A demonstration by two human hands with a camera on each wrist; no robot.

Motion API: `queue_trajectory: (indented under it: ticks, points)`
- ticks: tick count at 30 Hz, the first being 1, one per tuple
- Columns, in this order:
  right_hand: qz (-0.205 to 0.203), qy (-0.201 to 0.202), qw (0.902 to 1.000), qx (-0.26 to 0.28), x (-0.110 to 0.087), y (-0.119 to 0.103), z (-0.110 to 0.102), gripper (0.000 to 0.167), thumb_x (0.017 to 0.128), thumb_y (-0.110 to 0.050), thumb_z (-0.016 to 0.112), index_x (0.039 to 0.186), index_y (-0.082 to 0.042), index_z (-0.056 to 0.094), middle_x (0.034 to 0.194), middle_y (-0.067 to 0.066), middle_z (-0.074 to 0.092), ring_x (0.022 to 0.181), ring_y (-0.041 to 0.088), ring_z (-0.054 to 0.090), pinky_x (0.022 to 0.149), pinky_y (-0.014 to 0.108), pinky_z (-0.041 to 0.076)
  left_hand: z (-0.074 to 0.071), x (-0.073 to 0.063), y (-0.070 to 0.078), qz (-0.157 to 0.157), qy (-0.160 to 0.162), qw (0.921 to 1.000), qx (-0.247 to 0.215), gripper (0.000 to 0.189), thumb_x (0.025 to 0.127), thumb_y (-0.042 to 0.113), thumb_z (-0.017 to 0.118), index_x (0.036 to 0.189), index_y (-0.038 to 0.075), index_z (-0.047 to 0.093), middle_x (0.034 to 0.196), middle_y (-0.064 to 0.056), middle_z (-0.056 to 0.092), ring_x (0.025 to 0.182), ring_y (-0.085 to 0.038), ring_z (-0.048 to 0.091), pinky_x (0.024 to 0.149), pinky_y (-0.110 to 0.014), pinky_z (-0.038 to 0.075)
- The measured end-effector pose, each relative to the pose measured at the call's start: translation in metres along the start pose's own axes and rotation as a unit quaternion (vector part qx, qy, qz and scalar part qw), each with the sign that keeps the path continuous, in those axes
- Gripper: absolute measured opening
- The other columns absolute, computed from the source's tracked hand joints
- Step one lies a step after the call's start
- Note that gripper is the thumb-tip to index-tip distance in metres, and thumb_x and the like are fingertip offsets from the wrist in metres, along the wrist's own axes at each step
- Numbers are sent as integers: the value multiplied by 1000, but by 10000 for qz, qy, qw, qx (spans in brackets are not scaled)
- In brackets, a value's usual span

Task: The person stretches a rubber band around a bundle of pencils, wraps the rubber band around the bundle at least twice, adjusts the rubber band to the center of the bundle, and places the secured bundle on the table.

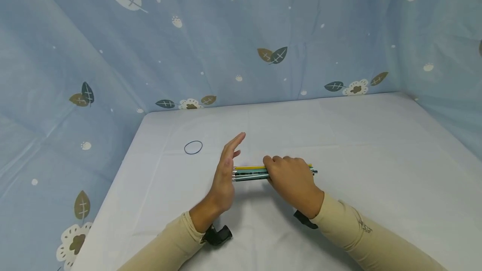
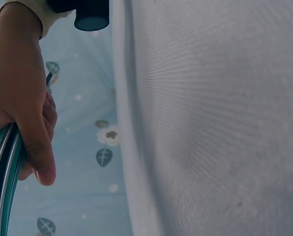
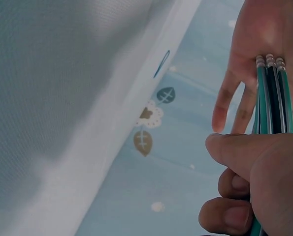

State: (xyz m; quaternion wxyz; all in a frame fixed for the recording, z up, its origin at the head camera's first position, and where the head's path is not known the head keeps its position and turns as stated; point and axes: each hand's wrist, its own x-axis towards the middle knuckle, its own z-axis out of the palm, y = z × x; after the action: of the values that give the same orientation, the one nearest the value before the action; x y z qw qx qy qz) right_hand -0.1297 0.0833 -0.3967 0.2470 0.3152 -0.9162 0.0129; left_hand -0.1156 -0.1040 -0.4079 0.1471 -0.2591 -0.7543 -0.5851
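A bundle of several pencils [image 1: 250, 174], teal, dark and yellow with silver bands at one end, lies level above the white table. My right hand [image 1: 291, 181] grips it round the middle, and the pointed ends stick out past the hand on the right. My left hand [image 1: 222, 183] stands upright with straight fingers, its palm against the banded ends. In the right wrist view those banded ends of the pencils [image 3: 272, 93] meet the left palm [image 3: 267, 32]. The left wrist view has the right hand [image 2: 23, 93] curled round the bundle.
A blue oval outline [image 1: 193, 147] is drawn on the white table cover [image 1: 361, 137], left of the hands. Blue curtain [image 1: 226, 32] with leaf and flower prints surrounds the table at the back and sides. Dark wrist devices [image 1: 218, 235] sit under both wrists.
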Motion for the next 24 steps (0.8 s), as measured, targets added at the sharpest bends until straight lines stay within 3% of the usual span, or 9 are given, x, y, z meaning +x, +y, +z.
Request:
queue_trajectory:
  ticks: [4,7,10,13,15,17,22,24]
  points:
    - [-44,41,10000,29,1,0,0,27,75,-8,83,73,-11,55,54,-2,50,42,9,37,39,21,27,-2,1,1,-28,-15,10000,48,58,108,37,10,156,10,30,161,-6,30,148,-22,27,115,-56,29]
    - [-58,48,9999,66,1,1,1,27,75,-5,79,71,-11,53,52,-2,46,42,8,34,39,21,24,-5,4,2,-262,7,9993,255,57,108,37,12,155,11,33,160,-8,31,148,-23,27,116,-59,26]
    - [-9,53,10000,81,1,3,2,28,75,-3,79,71,-11,52,53,-2,47,43,9,35,39,21,26,-12,11,-1,-620,50,9951,763,55,109,39,15,153,13,36,157,-7,35,147,-24,29,117,-59,24]
    - [107,74,9999,107,1,6,3,29,74,-1,79,70,-11,51,54,-1,48,44,11,36,40,22,28,-23,20,-8,-1006,17,9835,1505,51,109,39,24,152,16,38,155,-7,38,147,-27,32,117,-60,25]
    - [166,112,9997,129,2,8,3,29,74,0,78,70,-10,51,54,-1,47,45,11,36,40,22,29,-34,25,-14,-1243,-36,9701,2084,48,108,38,33,151,16,40,154,-8,41,146,-29,34,116,-61,26]
    - [210,132,9996,158,2,8,4,29,74,0,78,71,-10,51,55,-1,47,46,12,37,41,23,30,-47,29,-21,-1541,-110,9515,2661,48,107,37,42,150,17,43,153,-10,43,145,-32,36,115,-63,25]
    - [259,160,9994,193,4,8,5,26,73,-2,80,74,-9,54,59,0,53,48,12,41,42,23,34,-78,34,-37,-2313,-263,8916,3884,46,103,36,52,145,18,49,149,-13,48,137,-37,45,107,-64,32]
    - [277,147,9993,197,5,7,5,27,73,-2,80,74,-9,54,59,0,54,47,12,41,42,23,34,-87,36,-41,-2415,-274,8731,4226,44,101,35,55,142,18,52,145,-15,51,131,-39,49,102,-63,36]
